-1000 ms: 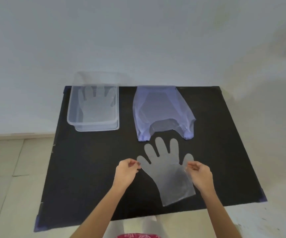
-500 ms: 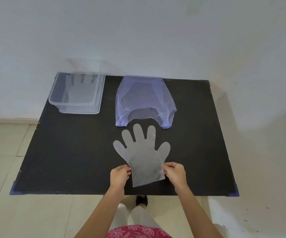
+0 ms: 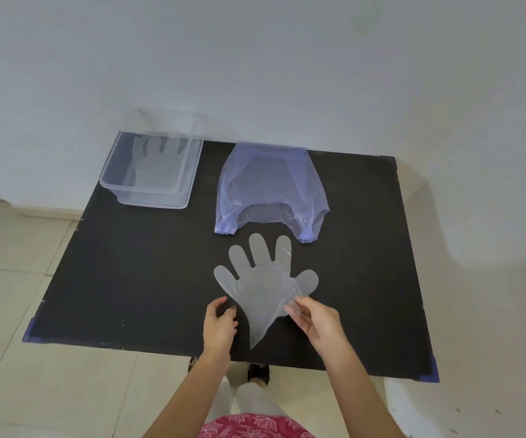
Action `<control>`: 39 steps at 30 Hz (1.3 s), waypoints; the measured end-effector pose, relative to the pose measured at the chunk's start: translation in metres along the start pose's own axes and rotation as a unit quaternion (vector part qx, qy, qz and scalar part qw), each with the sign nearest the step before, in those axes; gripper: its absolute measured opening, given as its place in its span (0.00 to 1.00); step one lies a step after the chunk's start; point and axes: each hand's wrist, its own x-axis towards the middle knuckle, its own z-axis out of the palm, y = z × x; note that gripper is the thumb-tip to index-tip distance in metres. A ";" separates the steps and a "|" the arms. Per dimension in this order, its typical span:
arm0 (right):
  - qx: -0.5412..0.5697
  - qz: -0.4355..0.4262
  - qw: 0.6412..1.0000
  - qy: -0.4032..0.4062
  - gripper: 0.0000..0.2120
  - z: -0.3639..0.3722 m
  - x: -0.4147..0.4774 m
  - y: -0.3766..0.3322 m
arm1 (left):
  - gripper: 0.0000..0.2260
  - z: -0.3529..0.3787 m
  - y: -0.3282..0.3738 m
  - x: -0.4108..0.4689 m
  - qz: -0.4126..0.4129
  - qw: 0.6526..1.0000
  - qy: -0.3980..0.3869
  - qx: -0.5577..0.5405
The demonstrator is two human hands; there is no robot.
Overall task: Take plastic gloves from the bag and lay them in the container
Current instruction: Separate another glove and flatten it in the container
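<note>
A clear plastic glove (image 3: 263, 284) lies flat on the black table (image 3: 135, 273), its fingers pointing toward the bluish plastic bag (image 3: 271, 184) just beyond it. My right hand (image 3: 315, 322) pinches the glove's right edge near the cuff, which is lifted and bunched to a point. My left hand (image 3: 219, 324) is curled in a C beside the glove's left edge, thumb and fingers apart with nothing between them. At the back left stands the clear container (image 3: 148, 191) with another glove (image 3: 157, 162) lying flat inside.
The table's back edge meets a white wall (image 3: 255, 74). Tiled floor (image 3: 18, 279) lies to the left and in front. My feet (image 3: 257, 373) show under the near table edge. Blue tape marks the table's corners.
Both hands were pinching the glove's cuff corners. Now my left hand has let go, and my right hand has lifted and bunched the cuff.
</note>
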 end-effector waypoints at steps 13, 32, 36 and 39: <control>-0.052 -0.024 0.998 0.006 0.07 -0.014 0.004 0.008 | 0.13 0.008 0.003 0.000 -0.035 0.996 -0.067 -0.055; -0.295 -0.213 0.931 0.026 0.23 -0.015 0.000 0.001 | 0.09 0.023 0.007 -0.012 -0.033 0.998 -0.061 0.006; -0.281 -0.200 0.938 0.020 0.22 -0.012 -0.007 -0.001 | 0.12 0.021 0.011 -0.013 -0.018 0.997 -0.068 0.026; -0.279 -0.189 0.941 0.028 0.21 -0.005 -0.011 -0.007 | 0.12 0.015 0.016 -0.012 -0.021 0.997 -0.069 0.023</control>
